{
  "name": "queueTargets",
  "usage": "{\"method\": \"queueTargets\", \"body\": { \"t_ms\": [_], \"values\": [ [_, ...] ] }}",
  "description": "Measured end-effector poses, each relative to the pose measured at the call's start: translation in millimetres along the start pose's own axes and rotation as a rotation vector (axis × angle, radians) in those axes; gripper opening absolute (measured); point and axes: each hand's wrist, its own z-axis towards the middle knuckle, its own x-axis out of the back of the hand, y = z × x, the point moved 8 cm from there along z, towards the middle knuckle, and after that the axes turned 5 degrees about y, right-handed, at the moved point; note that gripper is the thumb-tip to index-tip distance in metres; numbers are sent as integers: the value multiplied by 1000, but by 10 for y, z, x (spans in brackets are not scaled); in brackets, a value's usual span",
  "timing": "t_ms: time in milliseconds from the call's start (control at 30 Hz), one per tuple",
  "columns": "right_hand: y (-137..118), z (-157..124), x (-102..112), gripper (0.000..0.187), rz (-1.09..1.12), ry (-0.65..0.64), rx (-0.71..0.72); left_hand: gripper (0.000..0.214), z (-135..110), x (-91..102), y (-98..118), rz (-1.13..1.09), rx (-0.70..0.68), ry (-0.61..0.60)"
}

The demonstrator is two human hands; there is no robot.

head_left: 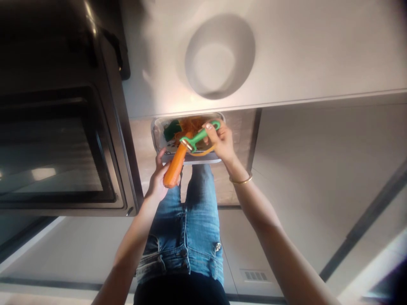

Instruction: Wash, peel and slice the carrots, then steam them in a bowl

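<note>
- At far left, a dark oven (57, 148).
- The left hand (158, 183) grasps the lower end of a carrot (174, 166), which slants up and rightward out of the fingers, over a bin (203, 161) with orange shreds (190, 125) inside.
- A green peeler (201, 135) has its metal head against the carrot's upper part.
- Above, a bowl (219, 26) stands on the desk (318, 51).
- The right hand (225, 143) grips the peeler's handle, just right of the carrot; an orange strip (203, 152) curves beneath.
</note>
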Motion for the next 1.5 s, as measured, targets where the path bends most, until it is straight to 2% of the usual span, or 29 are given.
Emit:
{"method": "queueTargets", "body": {
  "t_ms": [100, 167, 267, 367, 500, 567, 700, 833, 1133, 1400, 1500],
  "values": [
    [21, 200, 137, 38, -238, 76, 166, 65, 1, 59, 1, -7, 0, 20],
    [41, 231, 105, 31, -394, 19, 277, 61, 3, 72, 11, -4, -3, 30],
    [67, 116, 7, 27, -532, -98, 386, 53, 11, 44, 53, -10, -42, 14],
    [-26, -93, 22, 27, -557, -59, 410, 55, 32, 6, 99, -6, -91, -15],
    [-252, -379, 204, 28, -359, 187, 284, 68, 65, -36, 99, 15, -83, -27],
    [-291, -494, 216, 29, -159, 220, 167, 68, 78, -56, 100, -2, -88, -8],
    [-250, -648, -55, 31, 179, 9, -78, 58, 91, -73, 87, -52, -98, 90],
    [-163, -737, -274, 39, 285, -131, -236, 49, 98, -127, 39, -70, -70, 111],
    [-86, -713, -337, 42, 278, -200, -245, 31, 123, -88, 36, -66, -152, 178],
    [-141, -615, -355, 45, 213, -256, -203, 35, 143, -87, 78, -13, -189, 173],
    [-141, -546, -354, 47, 194, -270, -186, 43, 140, -89, 52, 2, -133, 136]
  ]
}}
